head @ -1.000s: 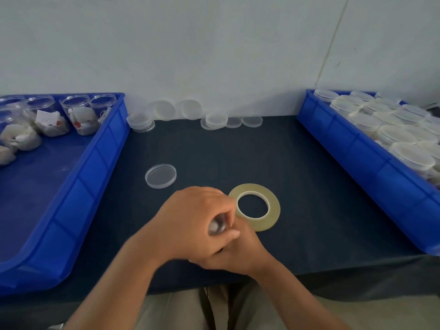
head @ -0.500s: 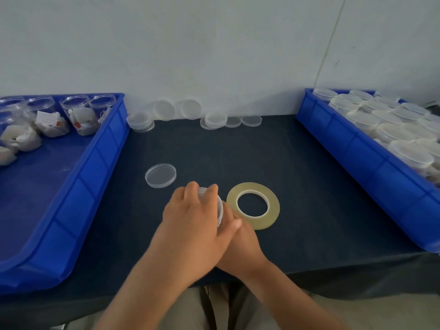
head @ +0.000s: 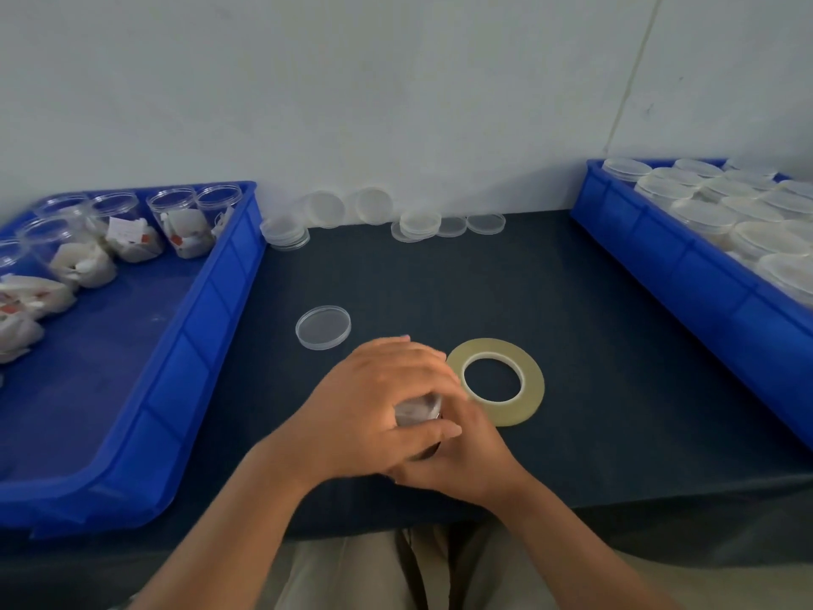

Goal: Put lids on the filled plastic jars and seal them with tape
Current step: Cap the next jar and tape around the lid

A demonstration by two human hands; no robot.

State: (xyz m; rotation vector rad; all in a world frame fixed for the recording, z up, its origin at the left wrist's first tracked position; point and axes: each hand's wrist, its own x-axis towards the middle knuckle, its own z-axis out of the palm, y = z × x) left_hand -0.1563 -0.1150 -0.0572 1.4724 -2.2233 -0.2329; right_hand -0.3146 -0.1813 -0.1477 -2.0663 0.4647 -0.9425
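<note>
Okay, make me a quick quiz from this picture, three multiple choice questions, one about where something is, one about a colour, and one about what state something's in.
1. Where does the tape roll lie?
A. in the left bin
B. on the dark mat, right of the hands
C. on the stacked lids

2. What colour are the two bins?
A. blue
B. green
C. grey

3. How is the jar in front of the person?
A. lying loose on the mat
B. held between the left hand and right hand
C. standing in the right bin

Answers: 1 B, it lies flat on the mat beside the hands; 2 A, both walls are blue; 3 B, both hands close round it.
</note>
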